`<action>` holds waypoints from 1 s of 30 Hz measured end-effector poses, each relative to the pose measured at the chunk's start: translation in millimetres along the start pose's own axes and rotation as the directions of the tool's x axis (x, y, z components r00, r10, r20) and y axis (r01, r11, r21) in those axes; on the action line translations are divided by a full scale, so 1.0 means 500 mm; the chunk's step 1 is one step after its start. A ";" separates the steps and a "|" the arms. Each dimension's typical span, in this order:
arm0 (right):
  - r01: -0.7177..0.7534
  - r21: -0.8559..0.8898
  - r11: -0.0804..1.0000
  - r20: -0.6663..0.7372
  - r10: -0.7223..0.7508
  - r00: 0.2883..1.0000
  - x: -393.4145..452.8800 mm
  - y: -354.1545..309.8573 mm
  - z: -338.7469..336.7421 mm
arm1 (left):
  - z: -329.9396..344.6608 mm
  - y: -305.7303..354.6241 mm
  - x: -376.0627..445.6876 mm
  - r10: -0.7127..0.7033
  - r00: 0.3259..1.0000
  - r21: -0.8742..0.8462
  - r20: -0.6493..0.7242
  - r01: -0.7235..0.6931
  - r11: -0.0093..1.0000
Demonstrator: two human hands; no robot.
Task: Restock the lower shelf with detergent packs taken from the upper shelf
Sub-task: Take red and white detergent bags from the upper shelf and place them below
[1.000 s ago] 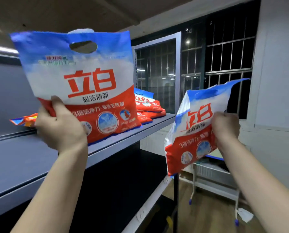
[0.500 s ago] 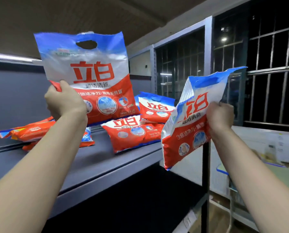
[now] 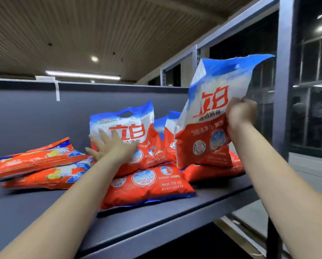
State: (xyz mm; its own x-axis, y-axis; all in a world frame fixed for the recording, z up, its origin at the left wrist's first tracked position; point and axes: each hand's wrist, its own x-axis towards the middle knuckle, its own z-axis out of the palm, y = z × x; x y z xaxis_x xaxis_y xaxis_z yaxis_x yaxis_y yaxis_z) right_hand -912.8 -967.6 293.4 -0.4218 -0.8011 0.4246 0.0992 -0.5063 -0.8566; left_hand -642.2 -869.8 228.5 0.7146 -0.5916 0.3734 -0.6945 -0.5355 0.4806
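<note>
A red, white and blue detergent pack (image 3: 137, 139) stands upright on the upper shelf (image 3: 44, 212), propped on a flat pack (image 3: 147, 186). My left hand (image 3: 111, 146) presses flat against its front with fingers spread. My right hand (image 3: 240, 113) grips the right edge of a second upright pack (image 3: 207, 116), held above more packs lying at the shelf's right end (image 3: 212, 171). Another pack (image 3: 167, 131) stands partly hidden between the two.
Two orange packs of a different kind (image 3: 38, 165) lie stacked at the left of the shelf against its grey back panel (image 3: 34, 113). A grey upright post (image 3: 281, 90) stands at the right, with barred windows (image 3: 313, 90) behind it. The lower shelf is hidden in shadow below.
My left hand has set its pack down upright on the stack and opened against it. My right hand has brought its pack up and in over the shelf's right end. The view has tilted upward.
</note>
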 end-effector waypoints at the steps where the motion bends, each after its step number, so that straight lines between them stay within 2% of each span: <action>1: -0.005 0.037 0.999 0.000 0.006 1.000 0.015 -0.001 0.022 | 0.005 -0.001 -0.002 0.084 0.996 0.062 0.028 -0.086 0.994; 3: -0.019 0.054 0.998 0.031 0.017 0.999 0.037 -0.006 0.072 | 0.013 -0.011 -0.010 0.208 0.974 0.099 0.090 -0.216 0.971; 4: -0.018 -0.029 0.999 0.050 0.019 0.999 0.042 -0.004 0.100 | 0.014 -0.017 -0.014 0.239 0.966 0.091 0.103 -0.248 0.964; 5: 0.000 -0.192 0.981 0.067 0.013 0.998 0.039 0.002 0.126 | 0.014 -0.022 -0.017 0.252 0.962 0.079 0.108 -0.261 0.962; 7: 0.125 -0.509 0.852 0.174 -0.040 0.984 0.012 0.039 0.170 | 0.014 -0.026 -0.022 0.255 0.961 0.065 0.108 -0.262 0.963; 9: 0.303 -0.621 0.723 0.391 -0.049 0.919 -0.031 0.091 0.202 | 0.013 -0.025 -0.024 0.239 0.964 0.074 0.119 -0.248 0.966; 10: 0.368 -0.621 0.692 0.493 -0.020 0.870 -0.048 0.114 0.208 | 0.014 -0.023 -0.024 0.226 0.966 0.084 0.123 -0.237 0.968; 12: 0.416 -0.611 0.673 0.589 0.036 0.807 -0.058 0.140 0.206 | 0.013 -0.021 -0.024 0.201 0.972 0.106 0.122 -0.214 0.971; 14: 0.439 -0.593 0.675 0.626 0.044 0.779 -0.055 0.137 0.187 | 0.010 -0.015 -0.029 0.193 0.976 0.125 0.098 -0.205 0.971; 17: 0.479 -0.545 0.688 0.661 0.001 0.750 -0.059 0.123 0.155 | 0.006 -0.008 -0.046 0.225 0.974 0.175 -0.034 -0.216 0.960; 24: 0.511 -0.396 0.763 0.678 -0.133 0.723 -0.112 0.111 0.091 | -0.019 -0.028 -0.091 0.201 0.965 -0.075 -0.171 -0.216 0.974; 28: 0.482 -0.201 0.853 0.689 -0.226 0.688 -0.170 0.102 0.046 | -0.050 -0.060 -0.129 0.133 0.962 -0.180 -0.238 -0.178 0.967; 30: 0.484 -0.139 0.864 0.714 -0.252 0.654 -0.203 0.097 0.026 | -0.067 -0.082 -0.152 0.107 0.966 -0.200 -0.235 -0.156 0.967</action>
State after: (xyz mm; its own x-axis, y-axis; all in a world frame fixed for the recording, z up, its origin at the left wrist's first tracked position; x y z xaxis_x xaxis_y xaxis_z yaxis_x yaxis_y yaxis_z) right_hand -853.7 -915.0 212.6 0.3424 -0.6241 0.7023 -0.2441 -0.7809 -0.5750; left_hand -665.2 -782.5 206.9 0.6357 -0.4872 0.5987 -0.7664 -0.3056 0.5651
